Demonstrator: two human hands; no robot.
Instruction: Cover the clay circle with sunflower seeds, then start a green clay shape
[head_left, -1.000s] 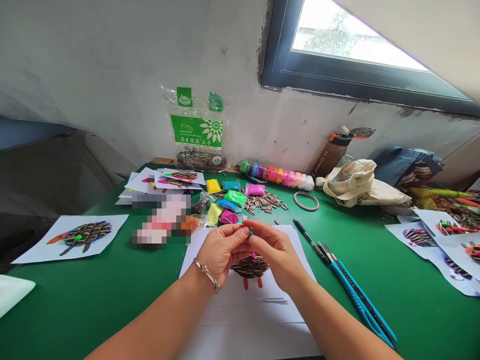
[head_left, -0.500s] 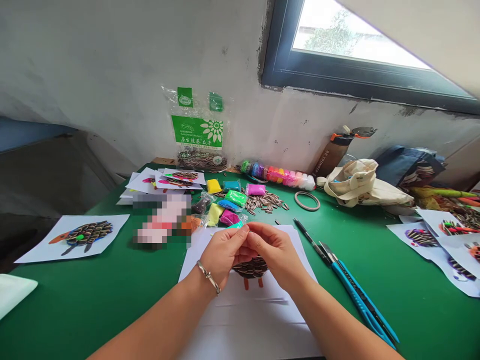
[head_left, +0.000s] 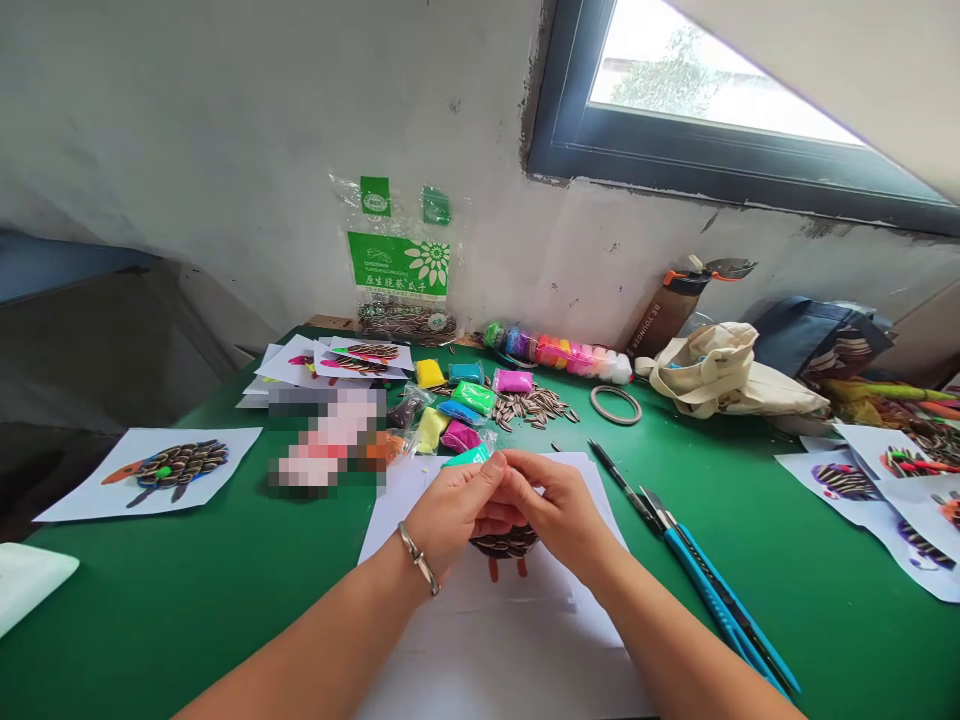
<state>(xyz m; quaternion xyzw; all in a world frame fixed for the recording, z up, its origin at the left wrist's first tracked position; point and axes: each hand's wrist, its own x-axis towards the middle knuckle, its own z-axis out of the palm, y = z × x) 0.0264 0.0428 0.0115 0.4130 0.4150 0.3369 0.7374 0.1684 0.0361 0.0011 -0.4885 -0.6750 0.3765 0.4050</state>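
My left hand (head_left: 457, 505) and my right hand (head_left: 551, 505) meet fingertip to fingertip over white paper (head_left: 517, 640). Both are closed, thumbs and fingers pinched together; whatever lies between them is hidden. Beneath them, partly covered, is a picture made of dark sunflower seeds (head_left: 504, 543) with two orange clay legs (head_left: 508, 569). Just beyond the hands lies a teal clay packet (head_left: 466, 457). A bracelet circles my left wrist.
Clay packets (head_left: 471, 398) and loose sunflower seeds (head_left: 534, 406) lie ahead. A seed bag (head_left: 405, 290) leans on the wall. A pen (head_left: 619, 480) and blue utility knife (head_left: 727, 600) lie right. Finished seed pictures (head_left: 150, 474) rest left. A ring of tape (head_left: 616, 405) sits farther back.
Both hands stay pinched together over the paper, with the fingers shifting slightly. The whole view has moved a little.
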